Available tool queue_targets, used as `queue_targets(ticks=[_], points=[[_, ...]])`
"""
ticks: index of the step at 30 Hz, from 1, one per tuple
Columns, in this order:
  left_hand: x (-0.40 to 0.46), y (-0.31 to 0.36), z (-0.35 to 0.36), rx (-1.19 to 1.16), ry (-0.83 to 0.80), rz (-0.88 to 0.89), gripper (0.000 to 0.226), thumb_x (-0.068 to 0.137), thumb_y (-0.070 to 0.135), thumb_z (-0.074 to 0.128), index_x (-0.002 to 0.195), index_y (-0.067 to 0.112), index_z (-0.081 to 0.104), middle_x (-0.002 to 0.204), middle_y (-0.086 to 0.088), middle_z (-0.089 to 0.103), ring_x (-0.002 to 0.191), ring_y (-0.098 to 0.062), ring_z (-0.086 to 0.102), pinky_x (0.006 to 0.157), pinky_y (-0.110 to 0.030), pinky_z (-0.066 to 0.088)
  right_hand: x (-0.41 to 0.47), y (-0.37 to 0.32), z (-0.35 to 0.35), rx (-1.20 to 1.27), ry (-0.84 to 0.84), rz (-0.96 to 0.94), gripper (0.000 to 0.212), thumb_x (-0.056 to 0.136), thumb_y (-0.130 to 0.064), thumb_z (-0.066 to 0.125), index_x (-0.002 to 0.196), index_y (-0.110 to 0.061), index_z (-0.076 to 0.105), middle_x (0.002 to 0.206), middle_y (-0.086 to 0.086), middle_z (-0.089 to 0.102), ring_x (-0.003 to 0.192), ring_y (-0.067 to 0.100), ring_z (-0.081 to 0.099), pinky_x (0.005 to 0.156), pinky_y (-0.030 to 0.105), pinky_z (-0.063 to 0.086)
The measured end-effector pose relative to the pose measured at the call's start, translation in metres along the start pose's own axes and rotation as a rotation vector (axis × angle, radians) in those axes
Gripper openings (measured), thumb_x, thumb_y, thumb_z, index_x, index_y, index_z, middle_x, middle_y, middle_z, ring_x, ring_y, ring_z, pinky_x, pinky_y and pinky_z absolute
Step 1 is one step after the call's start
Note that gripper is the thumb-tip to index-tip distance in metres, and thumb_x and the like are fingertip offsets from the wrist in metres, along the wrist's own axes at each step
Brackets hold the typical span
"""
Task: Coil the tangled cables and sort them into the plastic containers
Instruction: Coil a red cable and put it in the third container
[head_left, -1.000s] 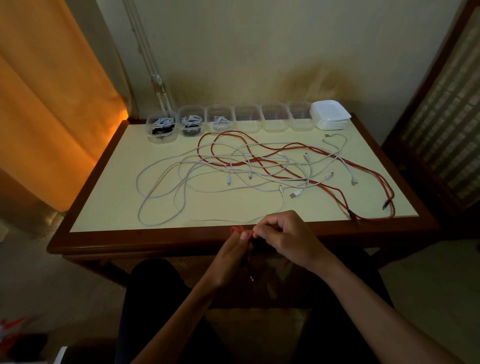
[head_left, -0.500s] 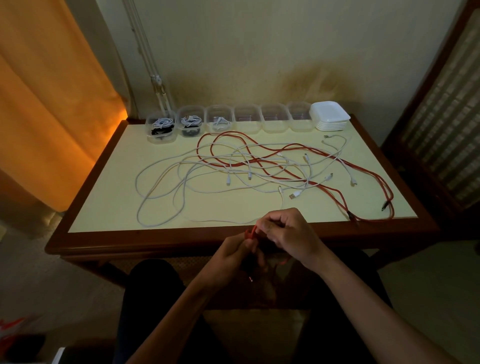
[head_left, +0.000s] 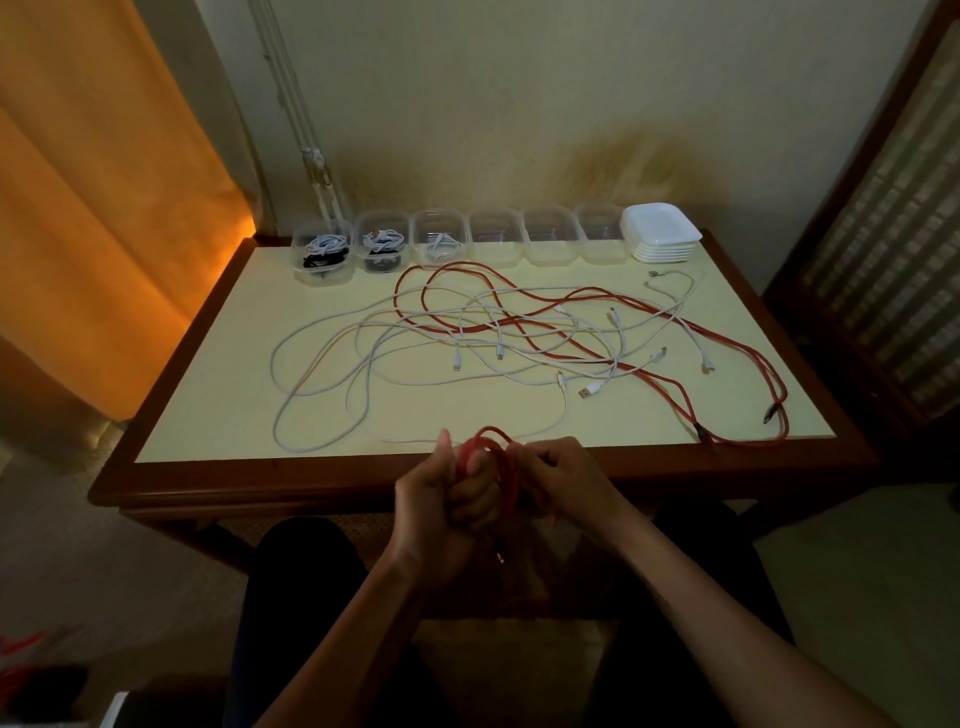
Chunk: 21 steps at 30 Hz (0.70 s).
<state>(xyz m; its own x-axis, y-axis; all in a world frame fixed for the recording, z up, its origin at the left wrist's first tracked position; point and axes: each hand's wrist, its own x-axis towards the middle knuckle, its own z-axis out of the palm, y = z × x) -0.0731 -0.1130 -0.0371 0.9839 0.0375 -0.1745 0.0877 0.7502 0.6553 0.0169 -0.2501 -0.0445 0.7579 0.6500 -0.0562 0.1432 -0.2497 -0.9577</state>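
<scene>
Your left hand (head_left: 447, 493) grips red cable (head_left: 498, 467) loops, and your right hand (head_left: 556, 478) pinches them alongside. Beyond your fingers, tangled white cables (head_left: 415, 358) cover the table (head_left: 208, 415); containers (head_left: 493, 236) and lids (head_left: 660, 231) line the far edge.

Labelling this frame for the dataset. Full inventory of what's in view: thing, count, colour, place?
plastic containers: six, clear, in a row along the table's far edge; the three on the left hold coiled cables, the other three look empty.
lids: one stack, white, at the right end of that row; count unclear.
white cables: several, tangled, spread over the middle and left of the table; exact count unclear.
red cables on the table: red, looped from the middle to the right near corner; count unclear.
red coil: one, red, at the near edge, between the hands.
table: one, pale yellow top, dark wood rim.
curtain: orange, left.
left hand: grips the red coil.
right hand: pinches the red coil.
</scene>
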Motion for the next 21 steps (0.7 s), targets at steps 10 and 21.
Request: queue_targets(ticks=[10, 21], points=[[0.009, 0.01, -0.028, 0.138, 0.157, 0.179, 0.06, 0.089, 0.062, 0.035, 0.109, 0.006, 0.047, 0.078, -0.002, 0.047, 0.071, -0.016, 0.045, 0.075, -0.033, 0.035, -0.036, 0.001, 0.025, -0.456, -0.693, 0.137, 0.025, 0.1, -0.029, 0.053, 0.11, -0.009, 0.065, 0.087, 0.001, 0.068, 0.062, -0.007, 0.055, 0.059, 0.007, 0.041], [-0.001, -0.012, -0.023, 0.71, -0.025, -0.005, 0.042, 0.094, 0.048, 0.038, 0.075, 0.013, 0.053, 0.056, 0.003, 0.037, 0.048, -0.01, 0.03, 0.048, -0.025, 0.026, -0.008, -0.044, -0.033, 0.117, -0.222, 0.037, 0.022, 0.089, -0.019, 0.068, 0.075, -0.004, 0.07, 0.047, 0.0, 0.04, 0.042, 0.013, 0.026, 0.045, 0.027, 0.018]])
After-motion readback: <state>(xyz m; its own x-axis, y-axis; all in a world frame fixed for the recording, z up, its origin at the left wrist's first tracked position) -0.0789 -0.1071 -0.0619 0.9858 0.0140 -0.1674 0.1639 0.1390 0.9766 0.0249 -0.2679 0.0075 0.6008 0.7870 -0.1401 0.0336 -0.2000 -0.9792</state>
